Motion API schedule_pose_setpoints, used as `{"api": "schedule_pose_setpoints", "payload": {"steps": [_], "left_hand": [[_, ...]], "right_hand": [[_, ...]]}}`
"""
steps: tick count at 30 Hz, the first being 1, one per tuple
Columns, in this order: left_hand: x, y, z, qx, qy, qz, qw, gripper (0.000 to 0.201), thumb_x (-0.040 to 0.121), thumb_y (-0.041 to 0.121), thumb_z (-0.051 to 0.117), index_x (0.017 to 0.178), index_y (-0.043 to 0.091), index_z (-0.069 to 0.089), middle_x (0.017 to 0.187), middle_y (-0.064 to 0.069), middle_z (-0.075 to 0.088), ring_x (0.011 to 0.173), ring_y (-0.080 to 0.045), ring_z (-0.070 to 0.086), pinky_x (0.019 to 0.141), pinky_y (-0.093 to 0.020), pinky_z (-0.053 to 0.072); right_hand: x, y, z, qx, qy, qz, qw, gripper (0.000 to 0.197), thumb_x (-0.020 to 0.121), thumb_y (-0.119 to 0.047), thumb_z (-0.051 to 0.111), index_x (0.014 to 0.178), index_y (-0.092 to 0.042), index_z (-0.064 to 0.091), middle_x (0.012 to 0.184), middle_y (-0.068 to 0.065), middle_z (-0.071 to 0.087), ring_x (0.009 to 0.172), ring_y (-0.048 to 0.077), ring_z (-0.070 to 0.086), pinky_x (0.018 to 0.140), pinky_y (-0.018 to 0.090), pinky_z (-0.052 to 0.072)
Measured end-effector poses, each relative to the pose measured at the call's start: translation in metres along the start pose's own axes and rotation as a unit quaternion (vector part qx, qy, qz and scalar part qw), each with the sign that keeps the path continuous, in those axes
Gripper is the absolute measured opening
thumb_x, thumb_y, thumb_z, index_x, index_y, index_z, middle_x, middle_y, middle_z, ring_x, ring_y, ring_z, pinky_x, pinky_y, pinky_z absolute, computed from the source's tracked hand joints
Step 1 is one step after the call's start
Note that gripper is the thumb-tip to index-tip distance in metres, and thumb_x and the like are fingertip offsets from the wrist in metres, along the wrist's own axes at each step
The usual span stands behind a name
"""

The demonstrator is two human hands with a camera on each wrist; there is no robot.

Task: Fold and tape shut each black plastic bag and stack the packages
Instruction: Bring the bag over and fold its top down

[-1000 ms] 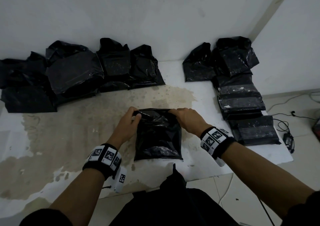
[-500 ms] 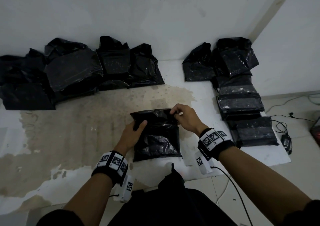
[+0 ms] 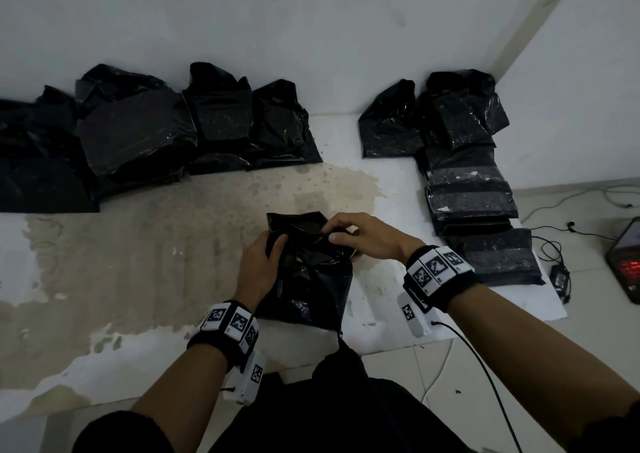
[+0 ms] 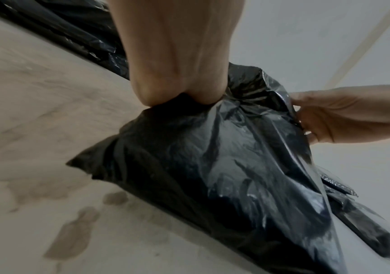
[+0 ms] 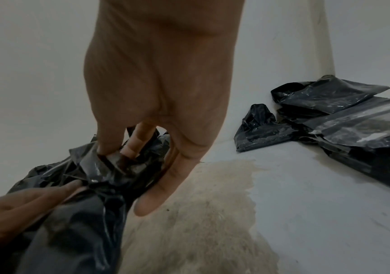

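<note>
A black plastic bag with something inside lies on the stained white table in front of me. My left hand grips the bag's left side below its mouth, thumb pressed into the plastic. My right hand pinches the crumpled top flap at the right, fingers curled over it. The flap is bunched and bent toward me. Taped packages lie stacked in an overlapping row along the table's right edge.
A heap of untaped black bags leans against the back wall at the left, with more bags at the back right. Cables and a dark device with a red display sit on the floor to the right.
Both hands held the bag's top corners a second ago. The left hand slid down onto the bag's left side, and the right hand moved inward, gathering the flap toward the middle.
</note>
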State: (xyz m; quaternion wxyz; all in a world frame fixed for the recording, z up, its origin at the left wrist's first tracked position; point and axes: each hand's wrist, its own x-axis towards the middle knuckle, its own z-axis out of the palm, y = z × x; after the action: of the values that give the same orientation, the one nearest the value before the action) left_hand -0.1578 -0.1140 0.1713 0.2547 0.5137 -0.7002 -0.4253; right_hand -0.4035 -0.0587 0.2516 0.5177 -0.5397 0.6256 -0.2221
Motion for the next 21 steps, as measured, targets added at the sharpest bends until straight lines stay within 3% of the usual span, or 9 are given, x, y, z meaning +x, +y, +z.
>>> {"api": "schedule_pose_setpoints", "payload": {"steps": [2, 4, 6, 9, 13, 17, 19, 21], "left_hand": [[-0.002, -0.001, 0.002, 0.014, 0.000, 0.005, 1.000, 0.031, 0.105, 0.038, 0.048, 0.103, 0.012, 0.065, 0.092, -0.003, 0.070, 0.081, -0.018, 0.064, 0.070, -0.035, 0.049], [-0.003, -0.002, 0.002, 0.027, 0.002, -0.001, 1.000, 0.032, 0.105, 0.037, 0.047, 0.096, 0.012, 0.064, 0.085, -0.002, 0.067, 0.076, -0.017, 0.063, 0.064, -0.028, 0.045], [-0.004, -0.005, 0.000, 0.038, 0.001, -0.011, 0.999, 0.032, 0.105, 0.038, 0.046, 0.091, 0.015, 0.062, 0.081, 0.001, 0.065, 0.073, -0.014, 0.061, 0.059, -0.016, 0.039], [-0.005, -0.011, -0.006, 0.048, -0.006, -0.017, 0.999, 0.029, 0.106, 0.039, 0.044, 0.087, 0.022, 0.059, 0.074, 0.006, 0.062, 0.068, -0.008, 0.058, 0.056, -0.012, 0.036], [-0.008, -0.014, -0.010, 0.051, -0.023, -0.030, 0.998, 0.029, 0.106, 0.039, 0.042, 0.089, 0.022, 0.058, 0.077, 0.005, 0.061, 0.070, -0.010, 0.057, 0.059, -0.014, 0.036], [-0.008, -0.016, -0.009, 0.041, -0.022, -0.029, 0.998, 0.030, 0.106, 0.039, 0.042, 0.088, 0.022, 0.059, 0.077, 0.005, 0.061, 0.072, -0.014, 0.058, 0.060, -0.014, 0.037], [-0.009, -0.020, -0.010, 0.038, -0.023, -0.022, 0.999, 0.033, 0.106, 0.039, 0.043, 0.092, 0.017, 0.064, 0.082, 0.001, 0.066, 0.077, -0.018, 0.062, 0.065, -0.022, 0.043], [-0.009, -0.024, -0.011, 0.037, -0.030, -0.021, 0.999, 0.040, 0.105, 0.042, 0.043, 0.101, 0.010, 0.068, 0.092, -0.005, 0.071, 0.083, -0.021, 0.065, 0.073, -0.034, 0.051]], "right_hand": [[0.001, -0.002, 0.002, -0.023, -0.032, -0.006, 0.999, 0.022, 0.103, -0.022, 0.058, 0.123, -0.021, 0.068, 0.109, -0.008, 0.066, 0.083, 0.001, 0.066, 0.064, 0.021, 0.055], [0.003, -0.003, 0.004, -0.061, -0.052, -0.005, 0.997, 0.020, 0.104, -0.022, 0.056, 0.114, -0.013, 0.071, 0.096, -0.013, 0.065, 0.076, -0.004, 0.061, 0.059, 0.011, 0.047], [0.006, -0.002, 0.001, -0.089, -0.059, 0.003, 0.994, 0.020, 0.103, -0.026, 0.058, 0.097, -0.012, 0.071, 0.092, -0.011, 0.065, 0.073, 0.001, 0.060, 0.058, 0.014, 0.049], [0.009, -0.002, -0.006, -0.112, -0.046, 0.006, 0.993, 0.033, 0.102, -0.033, 0.059, 0.081, -0.008, 0.061, 0.088, -0.004, 0.064, 0.070, 0.010, 0.061, 0.057, 0.024, 0.055], [0.008, -0.007, -0.012, -0.102, 0.027, -0.040, 0.994, 0.040, 0.101, -0.037, 0.059, 0.074, -0.009, 0.051, 0.072, 0.000, 0.054, 0.062, 0.013, 0.058, 0.051, 0.026, 0.054], [0.004, -0.004, -0.013, -0.131, -0.041, -0.011, 0.991, 0.024, 0.098, -0.035, 0.065, 0.090, -0.012, 0.069, 0.083, 0.008, 0.068, 0.066, 0.011, 0.069, 0.054, 0.028, 0.056], [0.003, -0.002, -0.018, -0.147, -0.022, -0.007, 0.989, 0.029, 0.098, -0.031, 0.067, 0.088, -0.004, 0.069, 0.080, 0.009, 0.071, 0.063, 0.007, 0.068, 0.056, 0.028, 0.057], [0.003, 0.000, -0.023, -0.112, 0.041, -0.013, 0.993, 0.036, 0.095, -0.028, 0.070, 0.077, 0.000, 0.059, 0.074, 0.007, 0.071, 0.063, 0.010, 0.070, 0.057, 0.030, 0.059]]}}
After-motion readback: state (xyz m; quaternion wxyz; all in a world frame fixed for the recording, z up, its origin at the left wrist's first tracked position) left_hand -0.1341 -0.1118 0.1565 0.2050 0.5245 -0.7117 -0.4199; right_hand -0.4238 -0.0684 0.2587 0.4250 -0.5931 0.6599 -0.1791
